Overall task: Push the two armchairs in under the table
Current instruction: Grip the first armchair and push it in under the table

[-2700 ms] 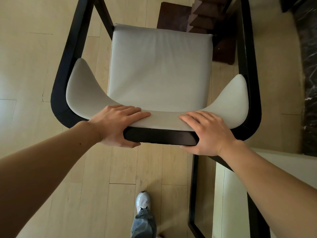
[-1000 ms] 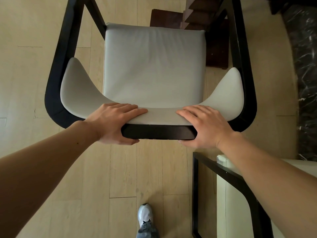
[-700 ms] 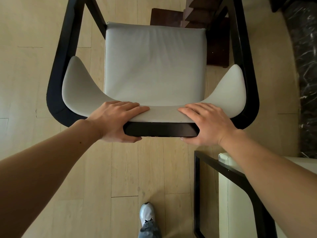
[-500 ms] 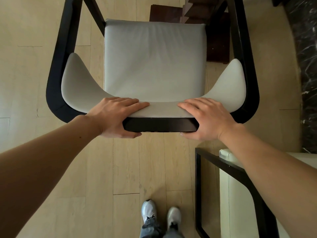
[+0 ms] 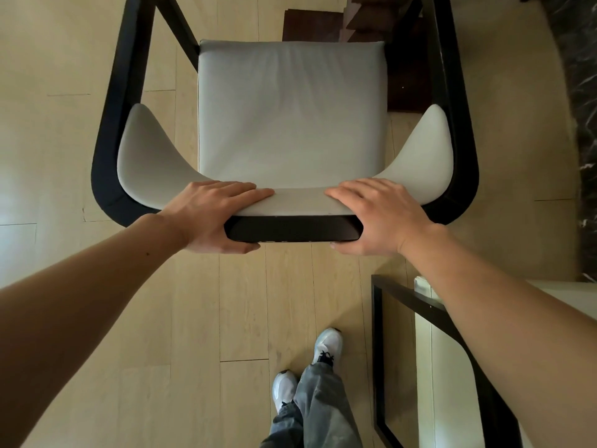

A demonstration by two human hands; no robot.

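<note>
An armchair (image 5: 290,118) with a black frame and pale grey seat and back pads stands below me, seen from above. My left hand (image 5: 210,215) grips the left part of its backrest top, fingers over the pad and thumb under the black rail. On the right part of the same rail my right hand (image 5: 378,215) grips likewise. A second armchair (image 5: 445,367), black frame with cream cushion, shows at the lower right, partly hidden by my right forearm. A dark wooden table base (image 5: 323,24) lies just beyond the first chair's front edge.
The floor is pale wooden planks (image 5: 161,318). A dark marble strip (image 5: 581,124) runs along the right edge. My feet in white shoes (image 5: 326,344) stand behind the chair, close to the second armchair's frame.
The armchair has slid forward, away from me, toward the dark table base. I have stepped after it, and both feet are now in view. Both hands keep their grip on the backrest.
</note>
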